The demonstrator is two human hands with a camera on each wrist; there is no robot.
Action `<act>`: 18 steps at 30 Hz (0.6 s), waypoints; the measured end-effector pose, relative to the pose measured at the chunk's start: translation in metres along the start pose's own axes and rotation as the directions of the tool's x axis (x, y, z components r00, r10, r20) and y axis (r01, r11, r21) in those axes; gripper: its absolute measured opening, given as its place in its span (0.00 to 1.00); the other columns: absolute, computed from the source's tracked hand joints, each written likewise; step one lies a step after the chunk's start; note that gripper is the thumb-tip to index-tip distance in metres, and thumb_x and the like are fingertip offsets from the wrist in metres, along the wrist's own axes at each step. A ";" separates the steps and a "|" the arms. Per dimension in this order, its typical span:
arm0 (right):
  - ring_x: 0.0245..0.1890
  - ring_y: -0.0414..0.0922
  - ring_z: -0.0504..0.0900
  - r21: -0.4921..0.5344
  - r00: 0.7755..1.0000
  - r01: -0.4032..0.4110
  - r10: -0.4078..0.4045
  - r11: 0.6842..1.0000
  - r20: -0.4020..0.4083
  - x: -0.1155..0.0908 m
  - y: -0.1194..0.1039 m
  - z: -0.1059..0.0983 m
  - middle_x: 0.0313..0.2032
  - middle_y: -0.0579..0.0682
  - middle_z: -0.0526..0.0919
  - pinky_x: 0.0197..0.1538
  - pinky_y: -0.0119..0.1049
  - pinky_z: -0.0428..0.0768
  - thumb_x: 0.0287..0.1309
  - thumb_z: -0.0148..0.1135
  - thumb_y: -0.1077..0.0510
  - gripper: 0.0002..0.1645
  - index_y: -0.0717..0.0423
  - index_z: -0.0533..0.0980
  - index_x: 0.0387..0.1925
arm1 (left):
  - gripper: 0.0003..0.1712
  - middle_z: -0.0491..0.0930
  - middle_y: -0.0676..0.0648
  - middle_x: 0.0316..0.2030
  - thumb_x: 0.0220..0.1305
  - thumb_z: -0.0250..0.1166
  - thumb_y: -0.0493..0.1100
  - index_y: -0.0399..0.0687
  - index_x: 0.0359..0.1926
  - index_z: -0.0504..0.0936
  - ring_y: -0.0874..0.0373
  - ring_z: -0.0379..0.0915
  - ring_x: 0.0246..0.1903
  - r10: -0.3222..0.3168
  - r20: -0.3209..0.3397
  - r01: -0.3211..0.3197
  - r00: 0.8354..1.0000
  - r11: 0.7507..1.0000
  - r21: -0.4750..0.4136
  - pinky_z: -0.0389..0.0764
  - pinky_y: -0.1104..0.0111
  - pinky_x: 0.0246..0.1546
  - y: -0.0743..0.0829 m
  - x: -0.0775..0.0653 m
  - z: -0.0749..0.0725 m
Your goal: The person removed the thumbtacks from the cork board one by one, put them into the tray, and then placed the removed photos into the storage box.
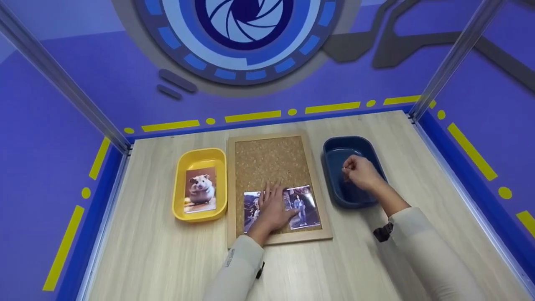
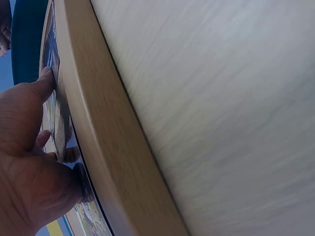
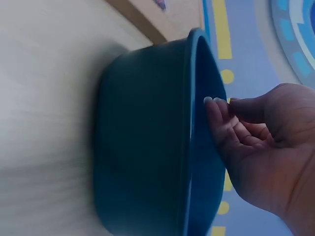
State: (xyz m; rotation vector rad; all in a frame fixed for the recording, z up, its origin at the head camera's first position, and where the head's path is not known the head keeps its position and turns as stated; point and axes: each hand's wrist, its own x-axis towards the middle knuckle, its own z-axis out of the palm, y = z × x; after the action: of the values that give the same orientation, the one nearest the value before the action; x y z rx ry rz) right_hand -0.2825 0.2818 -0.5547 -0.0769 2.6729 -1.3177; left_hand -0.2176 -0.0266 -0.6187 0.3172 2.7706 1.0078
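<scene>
1. Farthest left we see the yellow tray [image 1: 179, 179], with the hamster photo [image 1: 200, 190] lying face up inside. We judge it light, flat and glossy, so it may slip; we would lift it by its edges to keep the printed face clean.

2. Next comes the corkboard [image 1: 271, 161] in its wooden frame [image 1: 232, 188]. We expect the cork to be soft and the frame stiff, with the frame the sounder place to take hold.

3. On the near left of the cork lies the left photo [image 1: 250, 207], partly under the left hand [image 1: 271, 211]. That hand is palm down, its fingers extended and slightly spread. The print looks thin and easily creased; flat pressure should suit it better than a squeeze.

4. On the near right of the cork lies the right photo [image 1: 307, 207], its shiny face touched by the left thumb. We think a smooth print like this could slide or smudge, so its border is the kinder hold.

5. Farthest right, the right hand [image 1: 361, 173] is over the blue tray [image 1: 336, 156], thumb and fingertips drawn together. We cannot tell whether they pinch something small. The tray looks rigid; we would grasp its rim.
</scene>
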 end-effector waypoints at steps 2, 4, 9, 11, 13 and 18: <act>0.29 0.48 0.88 -0.089 1.000 0.004 -0.001 0.996 0.029 0.003 0.001 0.000 0.32 0.60 0.85 0.33 0.33 0.85 0.68 0.59 0.69 0.03 0.68 0.75 0.37 | 0.52 0.52 0.40 0.86 0.63 0.76 0.59 0.45 0.79 0.63 0.32 0.36 0.86 0.003 0.000 -0.003 1.000 1.000 0.007 0.39 0.36 0.84 0.000 0.000 0.000; 0.30 0.48 0.86 -0.215 0.999 0.023 -0.012 0.976 0.051 0.006 0.001 -0.001 0.31 0.60 0.85 0.34 0.36 0.82 0.65 0.58 0.69 0.02 0.65 0.76 0.35 | 0.52 0.53 0.39 0.85 0.63 0.76 0.60 0.45 0.79 0.63 0.32 0.38 0.86 0.013 -0.002 -0.013 1.000 1.000 0.018 0.41 0.35 0.84 0.001 0.000 -0.001; 0.32 0.51 0.79 -0.454 0.991 0.084 -0.027 0.887 0.130 0.015 0.003 0.002 0.31 0.57 0.83 0.39 0.46 0.80 0.57 0.56 0.68 0.05 0.64 0.78 0.32 | 0.52 0.51 0.41 0.86 0.64 0.75 0.61 0.46 0.80 0.62 0.34 0.37 0.86 0.000 0.015 -0.001 1.000 0.999 0.034 0.41 0.37 0.85 -0.001 -0.002 -0.004; 0.32 0.52 0.79 -0.485 0.986 0.095 -0.016 0.869 0.165 0.018 0.003 0.002 0.31 0.57 0.83 0.40 0.49 0.82 0.56 0.56 0.68 0.05 0.65 0.78 0.32 | 0.53 0.51 0.42 0.86 0.64 0.75 0.61 0.46 0.80 0.61 0.34 0.37 0.86 -0.009 0.017 0.008 1.000 0.999 0.039 0.41 0.37 0.85 -0.001 -0.003 -0.004; 0.30 0.53 0.77 -0.501 0.982 0.100 -0.005 0.860 0.188 0.021 0.004 0.003 0.28 0.56 0.81 0.38 0.48 0.81 0.54 0.56 0.68 0.04 0.64 0.78 0.30 | 0.53 0.51 0.43 0.86 0.63 0.75 0.62 0.47 0.80 0.61 0.35 0.38 0.87 -0.019 0.015 0.018 1.000 0.999 0.044 0.41 0.37 0.85 -0.002 -0.003 -0.004; 0.25 0.52 0.72 -0.509 0.978 0.095 0.015 0.855 0.207 0.027 0.009 0.001 0.22 0.51 0.73 0.30 0.42 0.74 0.51 0.55 0.69 0.08 0.58 0.72 0.20 | 0.57 0.51 0.43 0.86 0.63 0.75 0.64 0.47 0.82 0.58 0.36 0.37 0.87 -0.024 0.022 0.023 0.999 0.998 0.056 0.41 0.38 0.85 0.001 -0.001 -0.002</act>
State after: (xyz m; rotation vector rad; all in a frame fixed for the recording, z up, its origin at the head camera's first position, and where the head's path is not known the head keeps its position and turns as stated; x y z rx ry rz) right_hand -0.3083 0.2832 -0.5662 -0.3156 2.7700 -0.5207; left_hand -0.2171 -0.0272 -0.6167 0.3014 2.7796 0.9166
